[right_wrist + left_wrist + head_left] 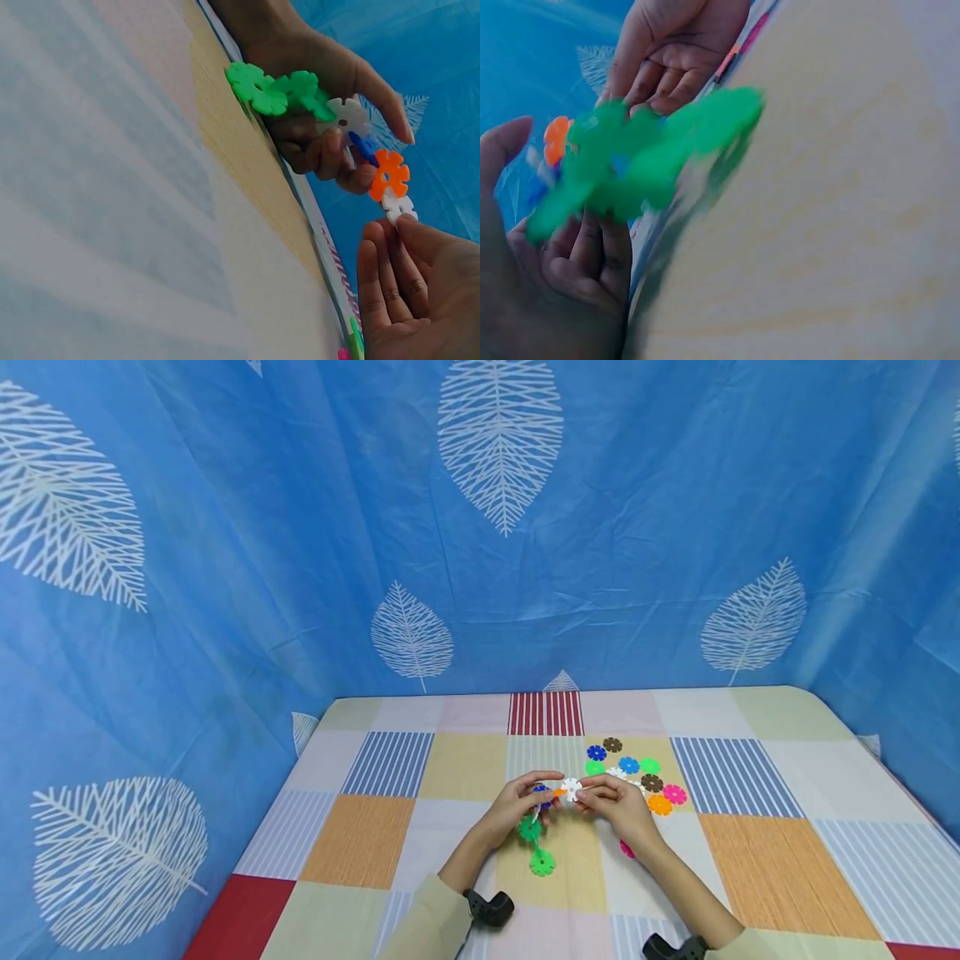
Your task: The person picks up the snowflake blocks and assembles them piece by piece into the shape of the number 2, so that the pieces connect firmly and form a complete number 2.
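My left hand [516, 802] holds a chain of interlocked flower-shaped plastic discs, its fingers curled about the blue disc [364, 148] and a white disc [349, 120]. Two green discs [256, 88] hang from the chain's near end, blurred and large in the left wrist view. At the other end an orange disc [390, 175] joins a second white disc [571, 789]. The right hand [621, 806] pinches that white disc between thumb and fingers. Both hands are close together above the table, and the slots where orange and white meet are partly hidden.
Loose flower discs lie beyond and beside the right hand, among them a brown disc [612, 745], a blue one [596, 752], an orange one [660, 805] and a pink one [675, 794]. Another pink disc [626, 849] is partly under the right wrist. A patchwork cloth [360, 852] covers the table.
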Available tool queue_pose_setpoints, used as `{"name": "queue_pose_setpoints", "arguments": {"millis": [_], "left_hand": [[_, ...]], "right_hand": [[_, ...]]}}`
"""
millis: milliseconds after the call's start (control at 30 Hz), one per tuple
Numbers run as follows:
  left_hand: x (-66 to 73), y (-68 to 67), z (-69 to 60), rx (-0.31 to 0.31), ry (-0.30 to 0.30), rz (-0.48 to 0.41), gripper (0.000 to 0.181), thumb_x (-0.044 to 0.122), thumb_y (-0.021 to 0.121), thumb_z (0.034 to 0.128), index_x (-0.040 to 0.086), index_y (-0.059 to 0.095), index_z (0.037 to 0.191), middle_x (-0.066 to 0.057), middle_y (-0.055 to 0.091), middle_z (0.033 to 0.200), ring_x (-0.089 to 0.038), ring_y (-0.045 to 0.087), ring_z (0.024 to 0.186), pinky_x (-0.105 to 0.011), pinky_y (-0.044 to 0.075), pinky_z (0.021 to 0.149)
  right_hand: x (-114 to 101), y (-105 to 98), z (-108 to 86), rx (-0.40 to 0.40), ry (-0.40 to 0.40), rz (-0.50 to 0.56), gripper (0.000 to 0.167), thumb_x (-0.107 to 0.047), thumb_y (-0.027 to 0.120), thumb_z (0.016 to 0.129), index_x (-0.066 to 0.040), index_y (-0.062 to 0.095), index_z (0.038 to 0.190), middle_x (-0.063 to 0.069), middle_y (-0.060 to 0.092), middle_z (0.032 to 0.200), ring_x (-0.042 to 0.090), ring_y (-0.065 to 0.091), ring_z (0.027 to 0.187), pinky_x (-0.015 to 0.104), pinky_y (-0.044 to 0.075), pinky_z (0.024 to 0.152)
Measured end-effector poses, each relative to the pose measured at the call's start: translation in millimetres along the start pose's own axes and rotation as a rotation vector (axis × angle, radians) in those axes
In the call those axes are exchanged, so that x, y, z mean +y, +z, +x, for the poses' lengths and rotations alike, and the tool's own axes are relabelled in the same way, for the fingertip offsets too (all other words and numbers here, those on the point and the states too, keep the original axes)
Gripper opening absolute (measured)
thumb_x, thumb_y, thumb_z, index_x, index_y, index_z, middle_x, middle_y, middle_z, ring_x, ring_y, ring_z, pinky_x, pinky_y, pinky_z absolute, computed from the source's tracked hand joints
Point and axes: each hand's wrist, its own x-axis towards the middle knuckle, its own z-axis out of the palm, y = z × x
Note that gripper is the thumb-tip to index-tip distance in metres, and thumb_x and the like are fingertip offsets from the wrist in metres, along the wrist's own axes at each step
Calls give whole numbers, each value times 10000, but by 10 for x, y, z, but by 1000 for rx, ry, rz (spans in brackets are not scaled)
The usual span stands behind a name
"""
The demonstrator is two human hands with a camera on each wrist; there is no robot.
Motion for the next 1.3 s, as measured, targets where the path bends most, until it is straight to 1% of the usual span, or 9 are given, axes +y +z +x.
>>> {"name": "queue_pose_setpoints", "arguments": {"millis": [167, 300, 467, 600, 733, 800, 933, 1133, 1300], "left_hand": [[1, 1, 22, 34, -36, 49, 321, 167, 526, 952, 16, 566, 1233, -91, 567, 800, -114, 463, 513, -191, 427, 466], [-9, -10, 33, 80, -44, 46, 310, 144, 530, 948, -23, 578, 1206, -73, 553, 771, -109, 428, 480, -189, 402, 426], [-23, -2, 42, 173, -45, 8, 311, 184, 572, 927, -12, 610, 1164, -41, 567, 731, -70, 427, 455, -175, 405, 406], [-34, -4, 49, 227, -36, -18, 335, 217, 590, 914, -16, 613, 1154, -21, 579, 725, -51, 431, 453, -156, 400, 412], [-46, -16, 60, 266, -20, -44, 342, 218, 582, 920, -44, 606, 1138, -17, 578, 724, -53, 444, 463, -149, 395, 426], [-46, -21, 66, 268, -14, -45, 334, 209, 568, 929, -53, 602, 1134, -20, 577, 726, -59, 455, 473, -154, 398, 432], [-12, -28, 56, 251, -16, -52, 319, 180, 548, 941, -67, 593, 1137, -34, 576, 737, -71, 482, 491, -170, 421, 449], [162, 34, -17, 227, -4, -51, 299, 112, 519, 950, -109, 566, 1145, -51, 576, 739, -70, 519, 505, -188, 456, 494], [204, 62, -45, 236, 0, -45, 291, 111, 522, 948, -109, 570, 1132, -45, 585, 742, -72, 536, 524, -187, 464, 513]], "right_hand": [[-6, 11, -5, -26, -18, -61, 288, -87, 680, 835, 104, 594, 1034, 167, 673, 842, 277, 665, 730, 346, 554, 664], [-10, -36, -30, -47, -76, -146, 243, -115, 642, 872, 69, 625, 1030, 167, 672, 848, 263, 662, 727, 325, 554, 658], [-39, -246, -112, -53, -142, -271, 222, -152, 609, 899, 23, 656, 1027, 138, 678, 837, 233, 640, 696, 298, 544, 617], [-63, -478, -201, -62, -150, -333, 217, -140, 616, 891, 6, 656, 1048, 119, 683, 847, 206, 626, 679, 277, 524, 585], [-68, -662, -313, -103, -139, -379, 228, -127, 647, 865, 3, 656, 1052, 135, 675, 939, 169, 629, 711, 267, 521, 592], [-67, -724, -366, -120, -121, -418, 240, -137, 676, 839, -14, 666, 1046, 121, 668, 951, 139, 608, 715, 249, 509, 590], [-41, -770, -414, -178, -92, -530, 297, -210, 728, 790, -91, 683, 1058, 28, 628, 855, 100, 529, 689, 217, 467, 579], [8, -763, -437, -225, -167, -654, 300, -294, 766, 744, -163, 694, 1005, -72, 573, 820, 79, 495, 693, 204, 440, 585], [-15, -714, -445, -191, -210, -649, 240, -266, 784, 723, -166, 668, 907, -79, 555, 764, 77, 477, 649, 202, 415, 550]]}}
